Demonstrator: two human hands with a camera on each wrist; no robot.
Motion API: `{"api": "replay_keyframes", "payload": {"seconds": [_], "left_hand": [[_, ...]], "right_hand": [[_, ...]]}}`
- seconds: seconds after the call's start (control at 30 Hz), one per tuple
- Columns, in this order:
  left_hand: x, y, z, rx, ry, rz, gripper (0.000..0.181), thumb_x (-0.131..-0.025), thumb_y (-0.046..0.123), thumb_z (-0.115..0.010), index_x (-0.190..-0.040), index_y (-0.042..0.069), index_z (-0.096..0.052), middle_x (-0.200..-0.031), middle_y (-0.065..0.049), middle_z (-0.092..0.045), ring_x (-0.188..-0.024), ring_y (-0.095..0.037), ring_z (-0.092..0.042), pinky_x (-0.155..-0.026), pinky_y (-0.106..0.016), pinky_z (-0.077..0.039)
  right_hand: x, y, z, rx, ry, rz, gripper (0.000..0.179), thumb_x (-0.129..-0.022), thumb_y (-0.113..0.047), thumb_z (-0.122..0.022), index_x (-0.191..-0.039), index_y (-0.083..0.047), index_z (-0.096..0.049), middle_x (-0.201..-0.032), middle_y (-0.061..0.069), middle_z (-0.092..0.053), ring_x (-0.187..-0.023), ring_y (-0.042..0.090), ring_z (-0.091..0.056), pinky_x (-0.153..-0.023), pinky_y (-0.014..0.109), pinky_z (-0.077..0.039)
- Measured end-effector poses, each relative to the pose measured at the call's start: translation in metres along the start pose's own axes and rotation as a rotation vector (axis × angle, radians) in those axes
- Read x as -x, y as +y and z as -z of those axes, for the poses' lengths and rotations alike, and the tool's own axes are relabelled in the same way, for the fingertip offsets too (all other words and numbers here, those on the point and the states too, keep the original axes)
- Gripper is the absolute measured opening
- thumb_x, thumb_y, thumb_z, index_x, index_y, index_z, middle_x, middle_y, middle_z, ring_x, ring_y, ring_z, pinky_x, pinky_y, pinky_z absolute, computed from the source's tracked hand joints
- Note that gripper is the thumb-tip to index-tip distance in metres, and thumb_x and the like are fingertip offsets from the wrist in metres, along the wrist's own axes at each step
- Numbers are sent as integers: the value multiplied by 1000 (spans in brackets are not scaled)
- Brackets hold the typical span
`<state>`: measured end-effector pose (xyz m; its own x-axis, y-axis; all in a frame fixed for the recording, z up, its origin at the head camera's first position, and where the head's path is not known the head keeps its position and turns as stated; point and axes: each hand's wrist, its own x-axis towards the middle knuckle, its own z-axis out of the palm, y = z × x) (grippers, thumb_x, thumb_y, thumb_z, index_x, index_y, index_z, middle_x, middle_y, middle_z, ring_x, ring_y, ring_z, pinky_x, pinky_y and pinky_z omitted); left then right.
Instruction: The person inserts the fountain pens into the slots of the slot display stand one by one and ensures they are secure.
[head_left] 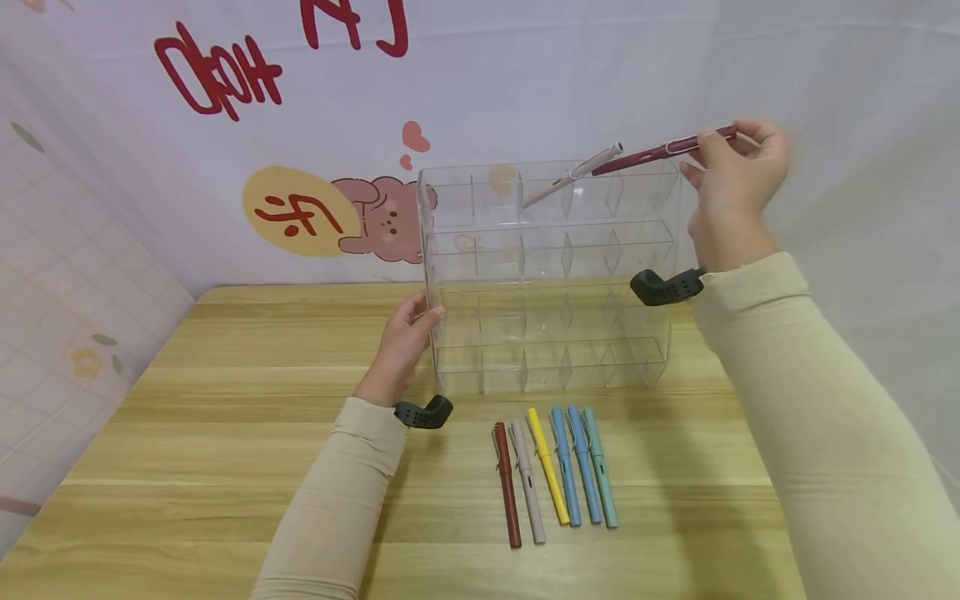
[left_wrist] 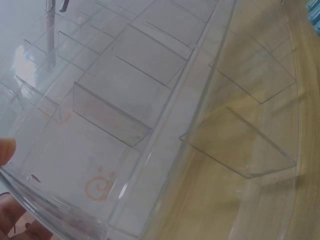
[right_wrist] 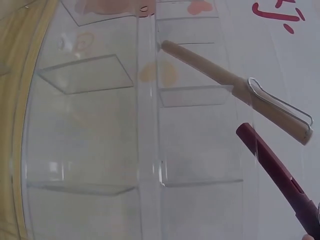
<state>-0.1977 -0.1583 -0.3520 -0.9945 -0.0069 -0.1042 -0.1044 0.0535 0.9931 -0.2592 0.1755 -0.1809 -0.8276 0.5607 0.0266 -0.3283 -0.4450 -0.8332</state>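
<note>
A clear acrylic rack (head_left: pixel 553 231) with several rows of divided compartments stands upright on the table. My left hand (head_left: pixel 402 343) grips its left side wall, thumb in front and fingers behind. Up at the rack's top right, my right hand (head_left: pixel 738 171) pinches a dark maroon pen (head_left: pixel 637 160) by its clip end, and the other end points left over the top row. The same maroon pen (right_wrist: pixel 280 172) shows in the right wrist view, below a pale beige pen (right_wrist: pixel 215 72). That beige pen (head_left: pixel 573 175) leans in the top row, its clip end sticking out above.
Several pens lie side by side before the rack: a brownish-red pen (head_left: pixel 507 487), a pale grey pen (head_left: pixel 529 483), a yellow pen (head_left: pixel 549 467), two blue pens (head_left: pixel 564 467) and a teal pen (head_left: pixel 602 468). Behind the wooden table (head_left: pixel 247 400) hangs a printed white cloth (head_left: pixel 615 75).
</note>
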Motion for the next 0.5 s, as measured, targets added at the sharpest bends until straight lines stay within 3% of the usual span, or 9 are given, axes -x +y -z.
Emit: {"api": "replay_keyframes", "payload": {"seconds": [0.5], "left_hand": [[-1,-1,1,2,-11,9,51,-99,28,-55,-145,14,-40,-147,-6,-41,-137,-25,-37,-111,-50,-30]], "right_hand": [[5,19,-9,79,-34,30,32,-85,5,-68,-103,-12,-49,-101,4,-48,-75,16,-61,-63,25,-56]]}}
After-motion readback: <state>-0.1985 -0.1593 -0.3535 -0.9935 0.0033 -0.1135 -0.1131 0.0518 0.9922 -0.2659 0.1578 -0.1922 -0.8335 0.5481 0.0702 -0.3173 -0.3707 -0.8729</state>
